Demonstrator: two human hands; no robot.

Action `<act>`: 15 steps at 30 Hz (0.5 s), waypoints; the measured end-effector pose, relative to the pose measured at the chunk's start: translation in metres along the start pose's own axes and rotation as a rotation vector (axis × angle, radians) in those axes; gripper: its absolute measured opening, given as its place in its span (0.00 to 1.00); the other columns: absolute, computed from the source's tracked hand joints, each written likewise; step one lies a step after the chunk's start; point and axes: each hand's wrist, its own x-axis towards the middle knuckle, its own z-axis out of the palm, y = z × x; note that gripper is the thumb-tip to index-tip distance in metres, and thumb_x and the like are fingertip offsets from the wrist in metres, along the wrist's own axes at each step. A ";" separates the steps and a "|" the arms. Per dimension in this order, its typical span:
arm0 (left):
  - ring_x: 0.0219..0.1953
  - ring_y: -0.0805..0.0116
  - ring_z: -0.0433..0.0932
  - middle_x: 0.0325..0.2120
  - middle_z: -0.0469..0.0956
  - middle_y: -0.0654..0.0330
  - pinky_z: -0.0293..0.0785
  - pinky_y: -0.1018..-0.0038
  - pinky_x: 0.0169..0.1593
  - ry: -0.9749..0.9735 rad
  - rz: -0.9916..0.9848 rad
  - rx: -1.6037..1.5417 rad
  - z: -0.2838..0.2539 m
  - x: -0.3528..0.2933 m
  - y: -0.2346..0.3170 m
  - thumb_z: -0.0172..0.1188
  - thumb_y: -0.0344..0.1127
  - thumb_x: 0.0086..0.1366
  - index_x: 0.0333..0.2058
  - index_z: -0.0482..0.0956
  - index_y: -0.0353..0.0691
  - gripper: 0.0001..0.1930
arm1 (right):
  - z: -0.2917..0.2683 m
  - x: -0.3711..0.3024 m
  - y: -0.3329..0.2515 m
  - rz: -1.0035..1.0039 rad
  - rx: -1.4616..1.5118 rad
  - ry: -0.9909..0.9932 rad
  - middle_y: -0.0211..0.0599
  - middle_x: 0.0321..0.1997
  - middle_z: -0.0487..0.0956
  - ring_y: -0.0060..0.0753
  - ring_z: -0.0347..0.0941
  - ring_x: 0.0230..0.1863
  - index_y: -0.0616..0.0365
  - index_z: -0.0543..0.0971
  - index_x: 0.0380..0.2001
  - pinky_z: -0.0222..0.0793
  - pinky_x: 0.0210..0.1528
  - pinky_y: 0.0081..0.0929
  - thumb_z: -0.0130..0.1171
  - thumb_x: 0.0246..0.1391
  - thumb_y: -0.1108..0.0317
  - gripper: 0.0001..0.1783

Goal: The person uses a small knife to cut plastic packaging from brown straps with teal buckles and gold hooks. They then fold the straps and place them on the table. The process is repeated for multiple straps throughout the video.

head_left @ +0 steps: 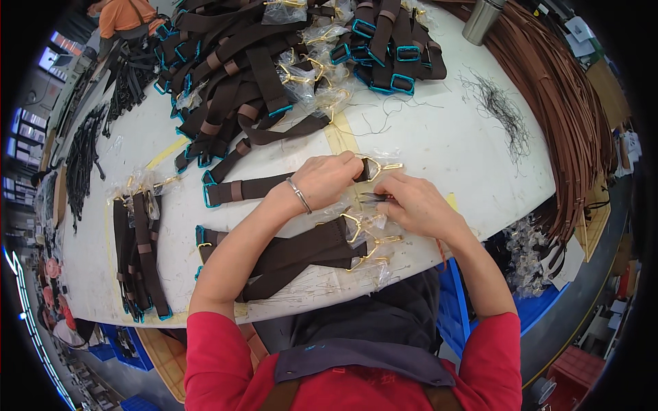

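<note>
My left hand (326,179) is closed on a dark brown webbing strap (264,187), close to the end with a gold metal hook (388,166). That strap lies across the table, and its far left end carries a buckle wrapped in blue (210,189). Just right of the hook, my right hand (419,203) is closed around small dark thread snips (373,198), partly hidden by the fingers. Nearer to me, below my left forearm, lies a stack of similar straps (301,255) with gold hooks at the right.
A large heap of brown straps (226,75) covers the far side. Another bundle (140,257) lies at the left. Loose threads (504,109) and a steel flask (482,22) are at the right, beside long brown strips (555,103). A person (123,17) is at the far left.
</note>
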 end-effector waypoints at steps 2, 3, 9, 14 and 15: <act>0.33 0.48 0.72 0.30 0.70 0.51 0.67 0.60 0.35 0.016 0.006 0.007 0.004 0.000 -0.002 0.54 0.27 0.55 0.30 0.65 0.37 0.07 | 0.003 0.000 0.000 0.002 -0.018 -0.007 0.40 0.33 0.75 0.42 0.74 0.33 0.60 0.73 0.34 0.68 0.35 0.34 0.57 0.45 0.67 0.12; 0.33 0.47 0.72 0.29 0.70 0.51 0.67 0.60 0.34 0.018 0.000 -0.002 0.004 -0.001 -0.003 0.54 0.27 0.55 0.30 0.65 0.36 0.06 | 0.004 0.000 -0.001 0.015 -0.030 -0.003 0.40 0.33 0.75 0.42 0.74 0.33 0.60 0.73 0.34 0.68 0.34 0.35 0.57 0.45 0.68 0.12; 0.32 0.45 0.71 0.26 0.71 0.48 0.66 0.60 0.34 0.028 -0.064 -0.130 0.002 0.005 -0.007 0.50 0.25 0.58 0.29 0.63 0.35 0.04 | 0.017 -0.002 -0.013 0.048 -0.237 0.200 0.42 0.32 0.72 0.46 0.74 0.29 0.61 0.69 0.33 0.69 0.28 0.40 0.56 0.47 0.68 0.11; 0.32 0.44 0.72 0.25 0.73 0.47 0.67 0.60 0.34 0.055 -0.069 -0.124 0.006 0.005 -0.009 0.47 0.25 0.59 0.32 0.62 0.34 0.04 | 0.023 -0.002 -0.019 0.063 -0.316 0.229 0.41 0.30 0.71 0.44 0.75 0.25 0.61 0.68 0.30 0.68 0.23 0.40 0.57 0.46 0.68 0.11; 0.32 0.44 0.73 0.26 0.73 0.46 0.67 0.60 0.34 0.060 -0.066 -0.110 0.007 0.005 -0.009 0.47 0.25 0.59 0.33 0.62 0.34 0.04 | 0.022 -0.001 -0.019 0.063 -0.324 0.212 0.41 0.30 0.71 0.44 0.75 0.25 0.61 0.68 0.30 0.68 0.22 0.40 0.57 0.46 0.68 0.11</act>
